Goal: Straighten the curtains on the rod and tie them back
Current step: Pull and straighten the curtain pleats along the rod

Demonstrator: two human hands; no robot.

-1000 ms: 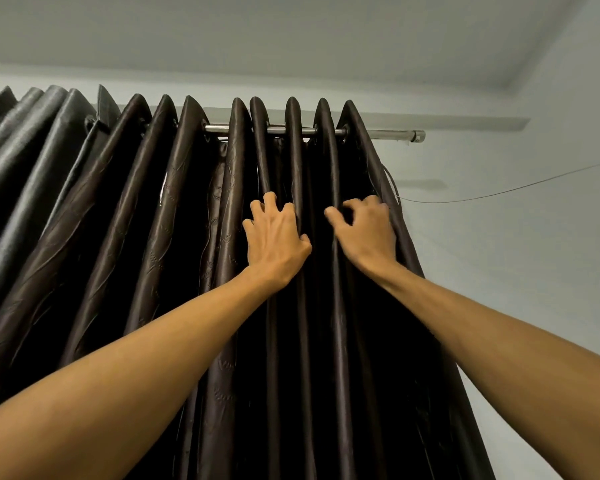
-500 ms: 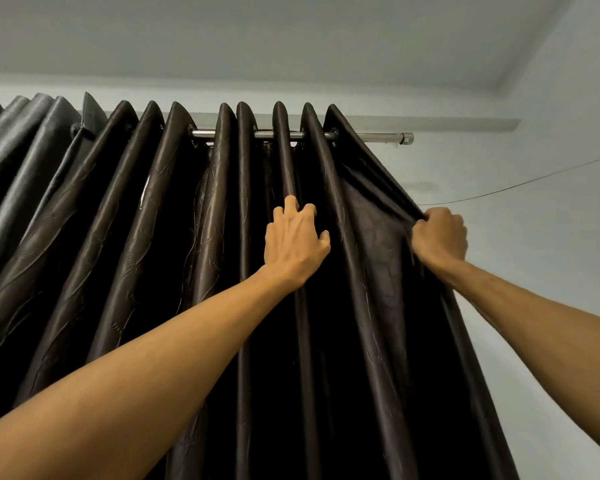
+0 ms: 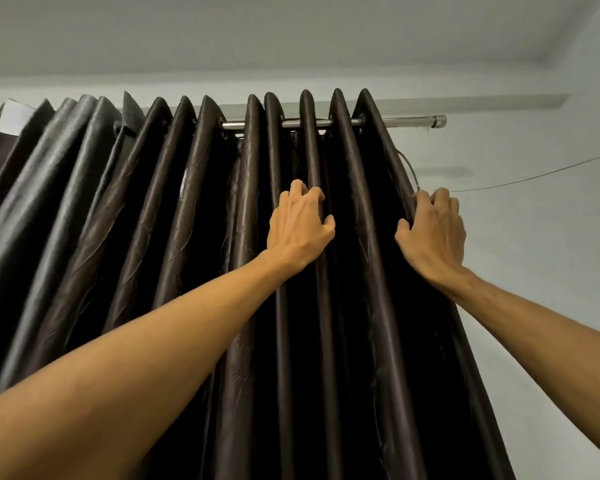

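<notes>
1. The dark brown curtain (image 3: 371, 306) hangs in deep pleats from a metal rod (image 3: 406, 122) just under the ceiling. Its eyelets are threaded on the rod, and the rod's right end is left bare.
2. The left hand (image 3: 300, 226) reaches up to the curtain's upper part. Its fingers are curled into a pleat and grip it, with the thumb out to the right.
3. The right hand (image 3: 433, 233) holds the curtain's right edge — thumb on the front, fingers wrapped behind the fabric.
4. The two hands are apart at about the same height, with dark folds between them.
5. A grey curtain (image 3: 49, 174) hangs just left of the brown one.
6. A thin wire (image 3: 534, 175) crosses the wall beside the right hand.
</notes>
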